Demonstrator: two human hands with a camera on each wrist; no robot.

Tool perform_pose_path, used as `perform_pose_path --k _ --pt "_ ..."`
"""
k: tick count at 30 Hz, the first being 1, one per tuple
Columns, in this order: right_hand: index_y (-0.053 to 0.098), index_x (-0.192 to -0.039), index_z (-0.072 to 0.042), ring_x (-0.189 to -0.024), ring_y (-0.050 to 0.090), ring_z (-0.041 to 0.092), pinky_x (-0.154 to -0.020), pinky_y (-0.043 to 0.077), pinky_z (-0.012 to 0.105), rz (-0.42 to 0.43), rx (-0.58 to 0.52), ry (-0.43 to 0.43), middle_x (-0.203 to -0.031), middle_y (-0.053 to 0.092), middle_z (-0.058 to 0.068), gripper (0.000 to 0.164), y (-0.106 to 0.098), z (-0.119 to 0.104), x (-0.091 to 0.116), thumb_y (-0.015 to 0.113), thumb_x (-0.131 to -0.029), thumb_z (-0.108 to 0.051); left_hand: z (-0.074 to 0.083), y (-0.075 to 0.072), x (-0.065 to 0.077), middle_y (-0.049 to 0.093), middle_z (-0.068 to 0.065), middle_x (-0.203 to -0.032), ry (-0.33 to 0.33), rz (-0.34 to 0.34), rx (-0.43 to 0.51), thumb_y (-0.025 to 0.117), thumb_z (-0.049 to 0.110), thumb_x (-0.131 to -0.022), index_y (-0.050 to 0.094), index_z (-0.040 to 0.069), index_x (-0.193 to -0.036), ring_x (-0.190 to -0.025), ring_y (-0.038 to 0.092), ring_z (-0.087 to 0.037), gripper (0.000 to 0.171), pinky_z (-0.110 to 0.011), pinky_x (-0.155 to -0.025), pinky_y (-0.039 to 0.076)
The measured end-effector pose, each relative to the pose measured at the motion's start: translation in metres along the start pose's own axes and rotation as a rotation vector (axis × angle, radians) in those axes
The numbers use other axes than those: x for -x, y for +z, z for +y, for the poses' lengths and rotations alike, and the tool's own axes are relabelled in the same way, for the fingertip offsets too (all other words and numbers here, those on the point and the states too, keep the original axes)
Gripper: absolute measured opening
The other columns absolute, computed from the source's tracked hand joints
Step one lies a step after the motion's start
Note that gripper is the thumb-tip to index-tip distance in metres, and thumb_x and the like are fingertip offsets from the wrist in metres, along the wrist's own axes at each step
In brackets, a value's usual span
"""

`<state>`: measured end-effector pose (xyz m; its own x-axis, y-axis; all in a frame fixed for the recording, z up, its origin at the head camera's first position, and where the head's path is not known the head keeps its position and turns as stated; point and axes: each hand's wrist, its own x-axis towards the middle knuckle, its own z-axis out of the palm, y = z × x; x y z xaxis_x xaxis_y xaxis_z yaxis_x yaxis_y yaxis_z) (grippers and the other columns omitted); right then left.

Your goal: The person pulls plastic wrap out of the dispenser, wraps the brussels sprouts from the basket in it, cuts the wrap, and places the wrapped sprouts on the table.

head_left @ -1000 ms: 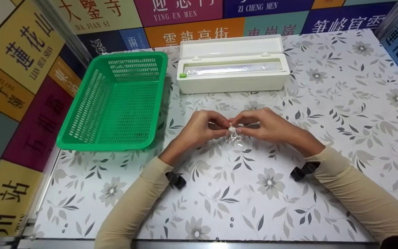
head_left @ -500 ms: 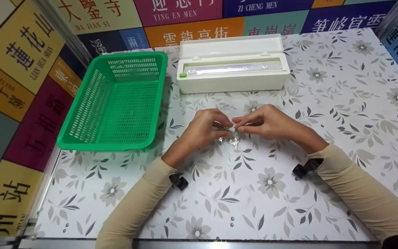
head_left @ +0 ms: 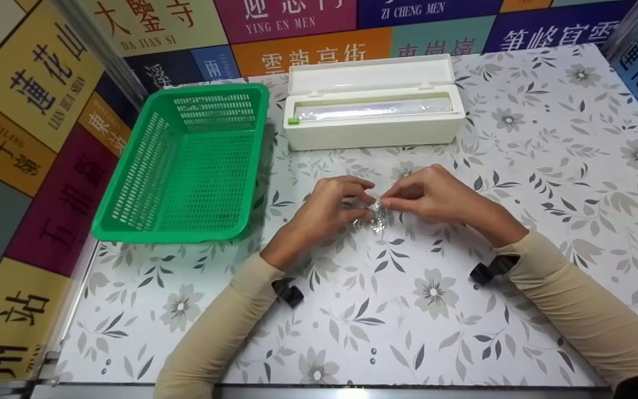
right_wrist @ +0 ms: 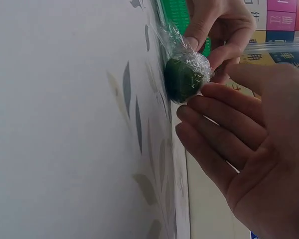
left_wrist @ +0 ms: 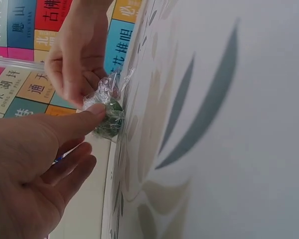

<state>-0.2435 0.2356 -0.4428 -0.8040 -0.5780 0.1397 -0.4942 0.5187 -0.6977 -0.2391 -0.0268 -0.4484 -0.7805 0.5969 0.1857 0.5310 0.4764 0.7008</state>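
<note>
A small round dark-green thing (right_wrist: 183,78), wrapped in crinkled cling film (left_wrist: 109,84), is low over the patterned tabletop between the two hands. In the head view it is mostly a shiny clump of film (head_left: 377,221). My left hand (head_left: 333,208) holds it from the left, with the thumb (left_wrist: 92,113) pressed on the film. From the other side my right hand (head_left: 438,194) pinches the film at the top of the bundle with thumb and forefinger. The right hand's other fingers (right_wrist: 224,119) reach out beside the wrapped thing.
A white cling film box (head_left: 374,133) stands behind the hands, its lid (head_left: 371,76) up and a film roll (head_left: 374,110) inside. To the left is a green plastic basket (head_left: 252,188). Printed panels (head_left: 308,55) close off the back and left of the table (head_left: 319,327).
Both hands have shifted slightly to the right with the wrapped thing. My left fingers have spread a little from the film, while the right fingers have drawn together on it.
</note>
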Motion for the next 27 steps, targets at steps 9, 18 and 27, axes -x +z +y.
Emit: perform_pose_path --k 9,18,27 --pt "0.087 -0.099 -0.018 -0.09 0.083 0.015 -0.078 0.061 0.013 0.013 -0.075 0.147 -0.096 0.085 0.002 0.01 0.0026 -0.0042 -0.0013 0.09 -0.091 -0.022 -0.004 -0.0076 0.0015 0.075 -0.003 -0.132 0.048 -0.099 0.01 0.087 0.014 -0.093 0.081 0.015 -0.125 -0.125 0.074 -0.014 0.032 -0.019 -0.105 0.057" --pt "0.082 -0.106 -0.013 -0.098 0.083 0.02 -0.085 0.065 0.023 -0.072 -0.074 0.058 -0.105 0.085 0.003 0.025 0.0007 -0.0041 0.0018 0.093 -0.088 -0.025 -0.0026 -0.003 -0.0004 0.083 -0.004 -0.115 0.042 -0.041 -0.028 0.086 0.012 -0.093 0.085 0.014 -0.116 -0.108 0.081 -0.014 0.024 -0.017 -0.093 0.061" --pt "0.079 -0.109 -0.01 -0.104 0.083 0.023 -0.089 0.066 0.029 -0.07 -0.036 0.033 -0.111 0.084 0.009 0.025 0.003 -0.0086 -0.0011 0.091 -0.088 -0.011 0.002 -0.0055 0.0011 0.084 -0.001 -0.113 0.066 -0.1 -0.105 0.093 0.021 -0.088 0.081 0.015 -0.118 -0.105 0.081 -0.014 0.033 -0.027 -0.093 0.064"
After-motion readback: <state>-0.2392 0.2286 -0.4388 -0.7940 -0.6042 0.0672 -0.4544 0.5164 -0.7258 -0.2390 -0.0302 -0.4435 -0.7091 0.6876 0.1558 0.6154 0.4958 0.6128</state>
